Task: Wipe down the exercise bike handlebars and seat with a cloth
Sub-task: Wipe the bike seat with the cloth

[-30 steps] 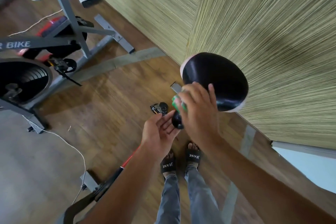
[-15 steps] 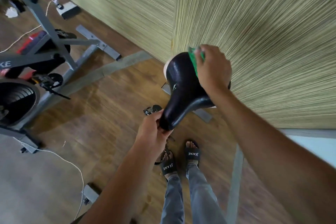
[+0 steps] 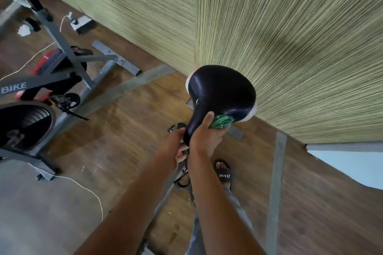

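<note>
We're wiping the seat (image 3: 221, 91) at centre: right hand (image 3: 205, 136) pressing the green cloth (image 3: 221, 121) at its five o'clock edge, left hand (image 3: 174, 147) gripping the nose. Next, probably the wide back.

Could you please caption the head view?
Right hand wipes black seat with green cloth; left hand steadies its nose.

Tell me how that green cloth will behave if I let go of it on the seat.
The green cloth looks soft and bunched under the right hand, so probably floppy and light. The black seat is glossy and curved, so it may well slide off.
</note>
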{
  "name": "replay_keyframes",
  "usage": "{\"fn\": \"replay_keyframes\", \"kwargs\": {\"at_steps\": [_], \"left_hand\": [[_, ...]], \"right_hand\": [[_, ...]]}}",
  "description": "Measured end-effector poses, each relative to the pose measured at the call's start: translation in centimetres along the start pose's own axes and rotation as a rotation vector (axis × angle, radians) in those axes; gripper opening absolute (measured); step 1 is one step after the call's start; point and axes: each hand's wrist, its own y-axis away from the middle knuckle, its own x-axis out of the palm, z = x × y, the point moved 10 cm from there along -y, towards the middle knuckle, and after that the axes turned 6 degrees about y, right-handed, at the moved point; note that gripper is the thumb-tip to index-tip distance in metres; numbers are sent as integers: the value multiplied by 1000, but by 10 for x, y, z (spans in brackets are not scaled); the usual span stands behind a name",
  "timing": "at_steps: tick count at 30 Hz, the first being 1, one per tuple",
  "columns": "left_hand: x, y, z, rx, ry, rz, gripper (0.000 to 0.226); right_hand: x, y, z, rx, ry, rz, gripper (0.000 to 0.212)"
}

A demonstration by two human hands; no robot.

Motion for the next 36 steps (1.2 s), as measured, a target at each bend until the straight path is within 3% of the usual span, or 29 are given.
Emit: {"fn": "replay_keyframes", "kwargs": {"at_steps": [3,7,11,14,21,24,26,36], "left_hand": [[-12,11,-4,6,-77,-34,38],[-39,42,-22,72,-130,-126,31],[-66,75,-39,159,-49,-165,30],[-81,106,-61,250,73,-182,39],[-152,195,-82,457,492,-299,45],[-202,245,-66,537,582,-371,49],[-233,279,-49,597,620,-407,45],[-376,447,123,786,1016,-488,34]], "right_hand": [[-13,11,-9,23,177,122,60],[-33,56,34,-243,279,245,37],[3,110,70,-250,284,576,17],[33,149,82,-219,305,775,26],[69,255,82,-226,348,1057,40],[71,317,60,-160,364,1231,29],[63,362,40,-83,393,1349,19],[3,592,-116,46,525,1692,33]]}}
